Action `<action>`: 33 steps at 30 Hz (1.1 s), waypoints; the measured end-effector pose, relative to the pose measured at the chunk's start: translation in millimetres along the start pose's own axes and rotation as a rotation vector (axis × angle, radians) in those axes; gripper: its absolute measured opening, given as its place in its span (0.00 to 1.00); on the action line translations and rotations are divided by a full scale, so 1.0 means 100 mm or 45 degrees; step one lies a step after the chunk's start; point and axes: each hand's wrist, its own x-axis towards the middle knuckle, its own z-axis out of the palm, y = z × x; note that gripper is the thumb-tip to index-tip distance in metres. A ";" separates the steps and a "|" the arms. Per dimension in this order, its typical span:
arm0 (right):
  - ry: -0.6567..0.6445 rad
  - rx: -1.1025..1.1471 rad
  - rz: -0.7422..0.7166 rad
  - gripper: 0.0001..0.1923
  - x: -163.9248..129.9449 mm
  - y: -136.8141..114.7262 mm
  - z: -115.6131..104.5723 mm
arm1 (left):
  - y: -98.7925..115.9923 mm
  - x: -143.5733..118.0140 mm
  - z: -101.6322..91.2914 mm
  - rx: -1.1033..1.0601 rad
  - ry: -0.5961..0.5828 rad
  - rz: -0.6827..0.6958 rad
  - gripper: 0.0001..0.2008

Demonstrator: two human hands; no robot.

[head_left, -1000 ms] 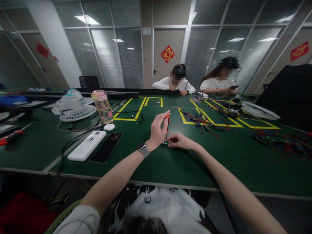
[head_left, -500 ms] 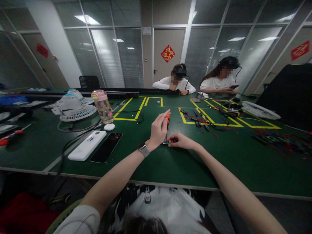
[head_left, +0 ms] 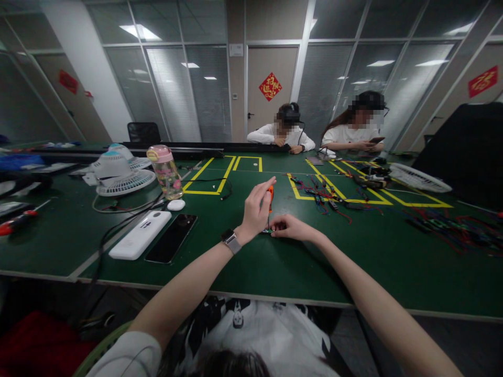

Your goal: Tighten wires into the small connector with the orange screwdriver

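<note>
An upright screwdriver [head_left: 271, 195] with an orange handle stands beside my left hand [head_left: 256, 208]. The fingers of that hand are stretched upward, with the handle held between them and the thumb. Its thin shaft runs down to a small circuit board [head_left: 268, 231] lying on the green table. My right hand [head_left: 290, 228] pinches the right edge of this board between thumb and fingertips, and rests low against the tabletop. The contact between tip and board is too small to make out, and my left hand hides part of the board.
Left of my arms lie a black phone [head_left: 172, 238], a white power bank [head_left: 140, 235] and a white round case [head_left: 176, 204]. Behind them stand a pink-lidded bottle [head_left: 166, 173] and a white fan [head_left: 123, 180]. Wired boards [head_left: 320, 191] lie rightward. Two people sit across the table.
The orange handle shows a slightly different side, so it seems to have turned a little. Both hands stay in nearly the same place.
</note>
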 end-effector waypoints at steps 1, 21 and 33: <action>0.000 -0.003 0.003 0.13 0.00 0.00 0.00 | -0.01 0.00 0.00 -0.006 0.009 -0.008 0.18; -0.010 -0.028 -0.003 0.15 0.00 0.00 0.00 | -0.02 0.01 0.01 0.053 0.062 0.012 0.15; 0.009 -0.055 -0.021 0.14 0.00 0.03 0.00 | -0.02 0.00 0.01 0.038 0.041 0.015 0.17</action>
